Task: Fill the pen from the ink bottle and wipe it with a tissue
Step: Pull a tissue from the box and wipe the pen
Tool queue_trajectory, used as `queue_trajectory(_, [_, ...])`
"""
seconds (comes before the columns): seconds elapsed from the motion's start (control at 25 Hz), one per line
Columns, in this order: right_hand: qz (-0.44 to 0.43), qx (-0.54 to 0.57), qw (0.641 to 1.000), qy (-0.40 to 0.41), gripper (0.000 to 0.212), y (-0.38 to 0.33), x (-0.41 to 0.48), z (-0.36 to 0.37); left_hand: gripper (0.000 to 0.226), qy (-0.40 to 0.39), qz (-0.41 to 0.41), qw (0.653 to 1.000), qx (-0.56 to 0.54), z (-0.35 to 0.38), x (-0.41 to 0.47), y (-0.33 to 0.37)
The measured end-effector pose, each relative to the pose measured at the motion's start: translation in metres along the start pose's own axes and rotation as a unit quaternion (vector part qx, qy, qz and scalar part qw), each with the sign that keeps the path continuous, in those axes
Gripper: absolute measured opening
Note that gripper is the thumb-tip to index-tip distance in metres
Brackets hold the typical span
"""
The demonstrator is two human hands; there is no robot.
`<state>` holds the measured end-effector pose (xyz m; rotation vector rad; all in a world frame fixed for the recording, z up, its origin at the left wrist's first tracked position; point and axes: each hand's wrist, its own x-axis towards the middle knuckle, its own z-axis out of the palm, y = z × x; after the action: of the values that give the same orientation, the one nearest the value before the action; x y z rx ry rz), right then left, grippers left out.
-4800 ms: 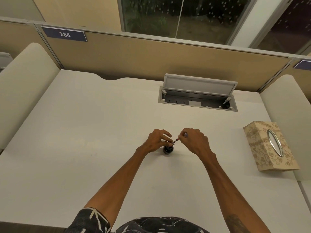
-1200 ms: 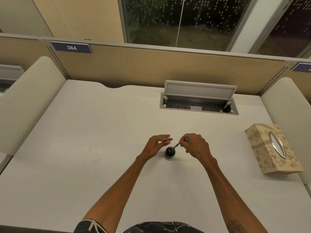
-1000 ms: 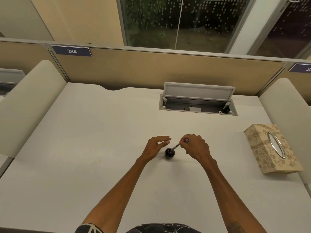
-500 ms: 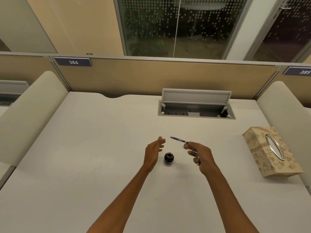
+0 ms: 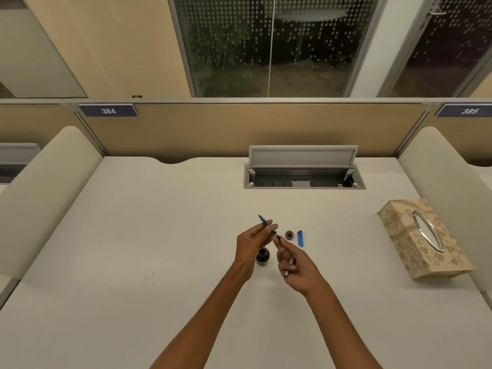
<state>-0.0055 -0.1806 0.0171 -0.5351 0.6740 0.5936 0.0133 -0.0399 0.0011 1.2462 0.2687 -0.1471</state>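
Left hand (image 5: 251, 242) fingers pinch the pen (image 5: 267, 225) at the section, nib toward 11 o'clock; right hand (image 5: 294, 266) fingers close on the rear end and also trap a barrel-like part. Open ink bottle (image 5: 262, 256) sits on the table (image 5: 159, 235) directly below, at 6 o'clock of the pen. Risks: wet nib drips, wrist knocks bottle → spill. Tissue box (image 5: 423, 238) lies well apart at 3 o'clock, so reach w/ care.

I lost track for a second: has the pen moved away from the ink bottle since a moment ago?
Yes. The pen has been lifted out of the ink bottle, up and towards the cable box, now held between both hands.
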Motion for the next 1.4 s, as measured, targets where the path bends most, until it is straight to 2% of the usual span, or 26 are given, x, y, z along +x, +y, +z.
queue_trajectory(0.12, [-0.017,-0.033,0.999,0.011,0.024,-0.001,-0.005,-0.002,0.022,0.007,-0.005,1.0,-0.008,0.004,-0.001,0.0])
queue_trajectory(0.2, [-0.06,-0.126,0.988,0.062,0.023,-0.004,-0.007,-0.006,0.023,0.021,0.0,1.0,-0.006,0.006,0.0,0.002])
queue_trajectory(0.32, [-0.144,-0.293,0.933,0.152,0.017,-0.014,-0.009,-0.01,0.02,0.032,-0.001,0.999,-0.009,0.012,0.001,0.007])
queue_trajectory(0.44, [-0.196,-0.379,0.884,0.191,0.015,-0.027,-0.009,-0.012,0.017,0.027,-0.008,1.0,-0.008,0.021,0.0,0.009])
queue_trajectory(0.6, [-0.239,-0.383,0.867,0.21,0.03,-0.054,-0.012,-0.021,0.015,0.03,-0.023,0.999,-0.008,0.034,-0.002,0.002])
queue_trajectory(0.8, [-0.323,-0.395,0.799,0.319,0.046,-0.122,-0.027,-0.048,0.015,0.012,-0.036,0.999,0.0,0.047,-0.002,-0.006])
queue_trajectory(0.88, [-0.334,-0.364,0.805,0.327,0.042,-0.15,-0.034,-0.066,0.016,0.005,-0.039,0.999,0.003,0.054,-0.002,-0.011])
queue_trajectory(0.96, [-0.344,-0.331,0.816,0.326,0.027,-0.178,-0.042,-0.083,0.017,0.004,-0.042,0.999,0.005,0.06,-0.002,-0.016])
queue_trajectory(1.0, [-0.349,-0.338,0.806,0.339,0.026,-0.192,-0.046,-0.092,0.019,0.004,-0.044,0.999,0.009,0.063,-0.002,-0.019])
queue_trajectory(1.04, [-0.354,-0.356,0.786,0.36,0.029,-0.206,-0.05,-0.1,0.021,0.005,-0.046,0.999,0.014,0.067,-0.001,-0.022])
queue_trajectory(1.16, [-0.366,-0.427,0.68,0.47,0.029,-0.244,-0.065,-0.124,0.024,0.002,-0.051,0.998,0.022,0.077,-0.001,-0.03])
queue_trajectory(1.2, [-0.369,-0.439,0.658,0.488,0.026,-0.255,-0.069,-0.132,0.023,0.0,-0.051,0.999,0.02,0.08,-0.002,-0.032])
queue_trajectory(1.4, [-0.345,-0.514,0.603,0.504,0.023,-0.293,-0.074,-0.164,0.021,0.005,-0.057,0.998,0.011,0.09,-0.001,-0.042])
